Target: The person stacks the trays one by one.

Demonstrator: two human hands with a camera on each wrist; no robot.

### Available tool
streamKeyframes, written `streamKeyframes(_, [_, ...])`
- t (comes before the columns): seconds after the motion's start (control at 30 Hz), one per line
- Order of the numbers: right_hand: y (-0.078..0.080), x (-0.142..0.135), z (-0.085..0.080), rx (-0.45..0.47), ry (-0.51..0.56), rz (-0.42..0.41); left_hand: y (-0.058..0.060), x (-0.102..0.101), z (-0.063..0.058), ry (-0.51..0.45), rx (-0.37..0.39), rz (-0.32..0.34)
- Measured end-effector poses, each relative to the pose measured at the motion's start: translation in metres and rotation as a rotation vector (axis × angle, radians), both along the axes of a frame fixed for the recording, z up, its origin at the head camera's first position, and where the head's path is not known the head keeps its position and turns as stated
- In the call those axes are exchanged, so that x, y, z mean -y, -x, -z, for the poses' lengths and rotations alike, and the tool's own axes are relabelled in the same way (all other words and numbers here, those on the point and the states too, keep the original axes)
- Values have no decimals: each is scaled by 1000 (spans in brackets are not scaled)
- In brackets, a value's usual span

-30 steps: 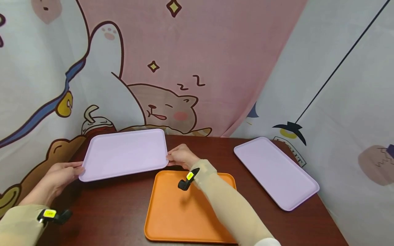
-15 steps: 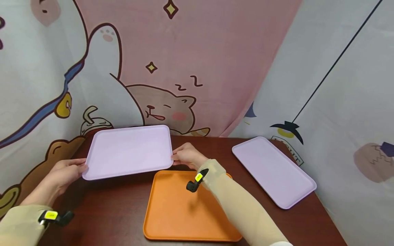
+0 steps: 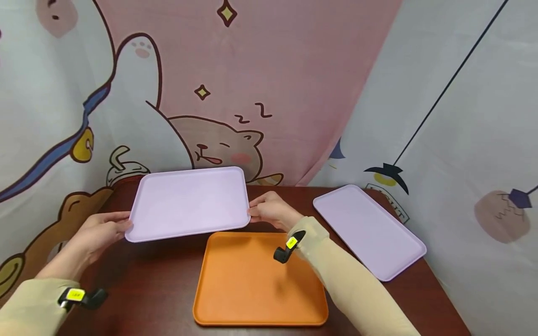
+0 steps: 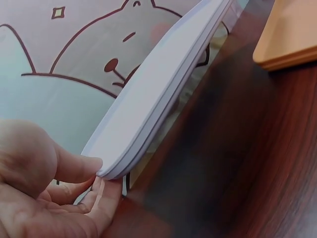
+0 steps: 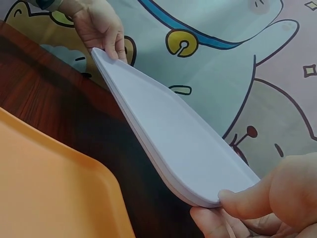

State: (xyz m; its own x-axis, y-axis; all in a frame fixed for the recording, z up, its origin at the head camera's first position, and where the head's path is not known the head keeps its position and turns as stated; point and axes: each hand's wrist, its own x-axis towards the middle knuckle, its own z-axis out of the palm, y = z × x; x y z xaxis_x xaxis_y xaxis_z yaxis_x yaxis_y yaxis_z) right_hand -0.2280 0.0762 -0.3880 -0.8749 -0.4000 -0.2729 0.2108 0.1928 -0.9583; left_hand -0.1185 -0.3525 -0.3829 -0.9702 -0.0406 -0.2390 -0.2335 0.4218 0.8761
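My left hand [image 3: 102, 233] pinches the near left corner of a pale lilac rectangular tray [image 3: 191, 200], thumb on top and fingers beneath. On its right short side, my right hand [image 3: 273, 210] pinches the rim the same way. The tray is raised above the table, slightly tilted. Its edge shows two layers in the left wrist view, like stacked trays [image 4: 163, 89]. In the head view, an orange tray [image 3: 256, 280] lies on the table, nearer than the lilac one and partly under my right forearm.
Another lilac tray [image 3: 370, 228] lies at an angle on the right side of the dark brown table [image 3: 138, 289]. A cartoon-printed cloth [image 3: 294, 93] hangs close behind the table and along both sides.
Both hands have carried the raised lilac tray to the right and slightly up. The orange tray and the right-hand lilac tray stay put while the head view shifts a little.
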Motion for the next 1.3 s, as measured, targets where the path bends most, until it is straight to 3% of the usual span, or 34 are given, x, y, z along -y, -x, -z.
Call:
streamKeyframes(0.3, [-8, -27, -3, 2, 46, 22, 3, -22, -6, -42, -5, 16])
streamKeyframes(0.87, [-28, -74, -13, -36, -6, 58, 9, -59, -10, -89, -10, 54])
streamKeyframes(1.3, [-45, -110, -12, -17, 55, 79, 12, -89, -13, -117, -12, 86])
